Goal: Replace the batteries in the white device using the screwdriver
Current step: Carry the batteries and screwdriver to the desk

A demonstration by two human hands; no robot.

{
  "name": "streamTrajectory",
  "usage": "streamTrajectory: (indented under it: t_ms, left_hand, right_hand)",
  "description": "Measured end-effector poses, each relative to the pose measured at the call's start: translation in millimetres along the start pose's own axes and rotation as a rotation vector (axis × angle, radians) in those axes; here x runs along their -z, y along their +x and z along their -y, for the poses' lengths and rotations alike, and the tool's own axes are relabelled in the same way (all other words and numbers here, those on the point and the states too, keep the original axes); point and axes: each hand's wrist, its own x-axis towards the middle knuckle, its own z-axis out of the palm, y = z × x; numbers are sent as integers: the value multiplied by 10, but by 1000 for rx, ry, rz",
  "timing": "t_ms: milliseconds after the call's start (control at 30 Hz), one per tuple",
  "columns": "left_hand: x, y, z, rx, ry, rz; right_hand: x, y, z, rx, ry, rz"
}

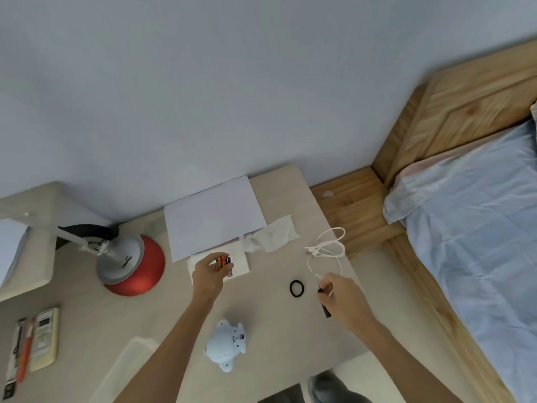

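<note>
One wooden bed (470, 91) with a blue sheet flanks one pale, smooth desk (276, 321). On the desk are one flat white paper sheet (213, 216), one lamp (130, 263) with a red domed base and one looped white cable (328, 248). The one rounded white device (226, 344) lies near the front edge, between the forearms. The left hand (209, 274) pinches at least two cylindrical batteries (223, 261). The right hand (340, 298) curls round one slim black screwdriver (327, 312), near one black ring-shaped hair tie (297, 288).

One wide head-worn view looks down and forward, close over the desk (270, 324), toward the wall (203, 82).
</note>
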Motion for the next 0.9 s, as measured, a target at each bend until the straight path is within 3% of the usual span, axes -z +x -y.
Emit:
streamTrajectory:
  t_ms: [300, 900]
  left_hand:
    - [-93, 280, 318, -32, 38, 6]
    - [-11, 542, 442, -13, 159, -2]
  right_hand:
    - [-463, 111, -259, -132, -98, -54]
    - [-610, -39, -255, -192, -106, -70]
